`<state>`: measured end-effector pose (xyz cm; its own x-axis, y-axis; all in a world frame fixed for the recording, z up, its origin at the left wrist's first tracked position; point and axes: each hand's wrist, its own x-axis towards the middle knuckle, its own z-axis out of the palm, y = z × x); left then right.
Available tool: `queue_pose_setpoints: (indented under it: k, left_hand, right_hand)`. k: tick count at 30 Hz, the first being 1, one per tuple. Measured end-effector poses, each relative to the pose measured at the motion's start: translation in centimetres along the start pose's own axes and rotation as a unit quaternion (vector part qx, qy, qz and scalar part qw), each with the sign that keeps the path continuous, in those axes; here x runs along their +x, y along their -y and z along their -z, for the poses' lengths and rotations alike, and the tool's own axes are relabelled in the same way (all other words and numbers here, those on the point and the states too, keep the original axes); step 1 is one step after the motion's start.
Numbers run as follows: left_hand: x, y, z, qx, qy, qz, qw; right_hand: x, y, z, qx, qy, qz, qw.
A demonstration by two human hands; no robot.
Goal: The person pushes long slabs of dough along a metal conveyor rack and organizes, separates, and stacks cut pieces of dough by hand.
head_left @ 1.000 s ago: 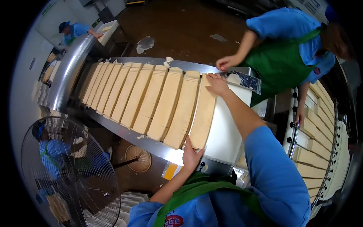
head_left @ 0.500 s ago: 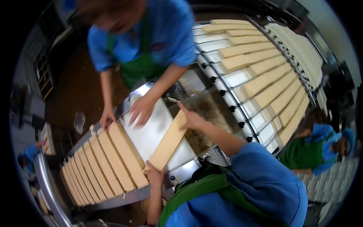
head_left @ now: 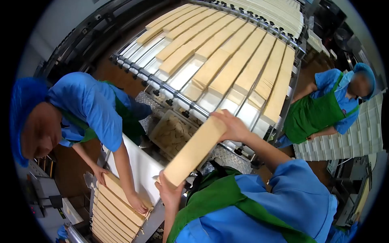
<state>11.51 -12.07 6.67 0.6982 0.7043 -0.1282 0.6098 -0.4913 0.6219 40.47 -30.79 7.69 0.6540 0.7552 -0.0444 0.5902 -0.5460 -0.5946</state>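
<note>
A long pale-yellow block (head_left: pixel 196 150), smooth and rectangular, is held up between my two hands, slanting across the front of my apron. My left hand (head_left: pixel 169 191) grips its lower end. My right hand (head_left: pixel 231 126) is closed around the upper end, close to the near edge of the rack. Several similar blocks (head_left: pixel 243 65) lie side by side on that rack. At the lower left, a co-worker's hands (head_left: pixel 137 202) touch the nearest block (head_left: pixel 121 190) in another row on the conveyor.
The rack (head_left: pixel 172 91) has metal rods and black knobs along its near edge. Below it stands a bin of pale scraps (head_left: pixel 172 131). A white board (head_left: pixel 139 166) lies beside the conveyor row. Another person in a green apron (head_left: pixel 314 113) stands at the right.
My view has turned toward the rack. The block in my hands has moved away from the conveyor, toward the rack. The co-worker now has both hands on the row's nearest block.
</note>
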Motion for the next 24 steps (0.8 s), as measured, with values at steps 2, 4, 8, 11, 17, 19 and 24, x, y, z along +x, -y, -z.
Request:
queue_pose_setpoints:
  k: [2, 4, 8, 11, 17, 19, 24]
  left_hand:
    - [-0.8, -2.4, -0.4, 0.02, 0.035, -0.014, 0.999]
    - [-1.5, -3.9, -1.1, -0.089, 0.071, -0.059, 0.992]
    - [-3.0, -6.7, -3.4, -0.287, 0.122, -0.054, 0.948]
    - [-3.4, -8.0, -3.9, -0.313, 0.148, -0.028, 0.938]
    - [-3.5, -9.2, -6.5, -0.368, 0.174, -0.015, 0.913]
    - [-3.4, -10.0, -6.8, -0.346, 0.181, -0.007, 0.921]
    - [-2.5, -10.5, -8.6, -0.323, 0.171, -0.066, 0.928]
  right_hand:
    - [-2.9, -4.7, 1.1, 0.032, -0.058, 0.039, 0.997]
    - [-4.6, -9.8, 0.4, 0.118, -0.098, -0.01, 0.988]
    - [-3.2, -11.8, 2.5, 0.03, 0.006, -0.284, 0.958]
    - [-1.7, -12.3, 2.1, -0.017, -0.015, -0.295, 0.955]
    - [-1.3, -17.4, -0.2, -0.196, -0.181, -0.16, 0.95]
    - [-1.6, -17.1, 0.6, -0.288, -0.278, -0.095, 0.911]
    - [-1.5, -16.7, 2.9, -0.064, -0.145, -0.255, 0.954]
